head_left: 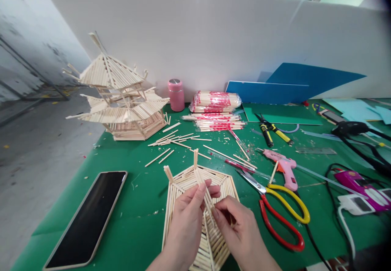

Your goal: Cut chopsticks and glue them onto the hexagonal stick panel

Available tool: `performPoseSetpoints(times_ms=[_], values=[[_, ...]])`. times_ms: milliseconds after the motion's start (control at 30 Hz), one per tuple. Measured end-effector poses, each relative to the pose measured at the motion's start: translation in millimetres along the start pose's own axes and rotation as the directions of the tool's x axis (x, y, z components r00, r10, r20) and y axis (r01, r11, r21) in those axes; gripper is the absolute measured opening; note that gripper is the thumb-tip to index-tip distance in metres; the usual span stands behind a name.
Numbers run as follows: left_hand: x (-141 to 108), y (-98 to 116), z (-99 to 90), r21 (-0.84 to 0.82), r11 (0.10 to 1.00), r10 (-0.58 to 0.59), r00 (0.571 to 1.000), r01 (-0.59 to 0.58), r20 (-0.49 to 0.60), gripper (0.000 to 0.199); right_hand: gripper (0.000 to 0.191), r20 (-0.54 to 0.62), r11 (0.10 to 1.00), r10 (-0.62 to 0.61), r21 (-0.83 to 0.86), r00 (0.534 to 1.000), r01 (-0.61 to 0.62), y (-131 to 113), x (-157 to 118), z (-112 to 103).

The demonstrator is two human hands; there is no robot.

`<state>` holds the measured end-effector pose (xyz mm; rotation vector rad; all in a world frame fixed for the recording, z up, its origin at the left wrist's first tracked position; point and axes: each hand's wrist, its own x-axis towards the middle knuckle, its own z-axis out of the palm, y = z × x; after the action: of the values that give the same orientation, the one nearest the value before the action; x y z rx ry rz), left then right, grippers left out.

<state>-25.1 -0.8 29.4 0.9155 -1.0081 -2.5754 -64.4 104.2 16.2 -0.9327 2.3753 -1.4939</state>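
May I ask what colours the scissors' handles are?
One red handle and one yellow handle, seen in the head view.

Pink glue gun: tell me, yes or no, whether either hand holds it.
No, the pink glue gun rests on the green table, while the left hand and right hand hold thin sticks over the stick-built panel.

The left hand (pixel 187 212) is pointing far and slightly right, its thumb pressing toward bent fingers; on the right, the right hand (pixel 236 224) is angling leftward, thumb and forefinger pinching.
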Motion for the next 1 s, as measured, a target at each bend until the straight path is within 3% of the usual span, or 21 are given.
performPoseSetpoints(times_ms=[133, 300, 600, 800, 1000], values=[[0, 0, -0.3, -0.001, 1.0, -0.005, 1.0, 0.005, 0.003, 0.018, 0.023, 0.019, 1.0, -0.007, -0.004, 1.0, 0.007, 1, 0, -2], [1, 0, 1.1, -0.033, 0.999, -0.03, 1.0, 0.03, -0.003, 0.016, 0.021, 0.131, 0.999, 0.031, -0.022, 0.991, -0.028, 1, -1, -6], [7, 0, 1.1, -0.068, 0.997, -0.032, 0.999, 0.029, -0.041, 0.013, 0.029, 0.214, 0.99, 0.09, 0.091, 0.973, -0.112, 6, 15, -18], [6, -3, 2.5, -0.078, 0.997, -0.022, 0.999, 0.02, -0.024, 0.012, 0.028, 0.402, 0.957, 0.136, 0.183, 0.906, -0.225, 6, 20, -15], [6, 0, 2.5, -0.059, 0.998, -0.04, 0.998, 0.037, -0.054, 0.014, 0.031, 0.501, 0.908, 0.142, 0.277, 0.854, -0.314, 9, 23, -8]])
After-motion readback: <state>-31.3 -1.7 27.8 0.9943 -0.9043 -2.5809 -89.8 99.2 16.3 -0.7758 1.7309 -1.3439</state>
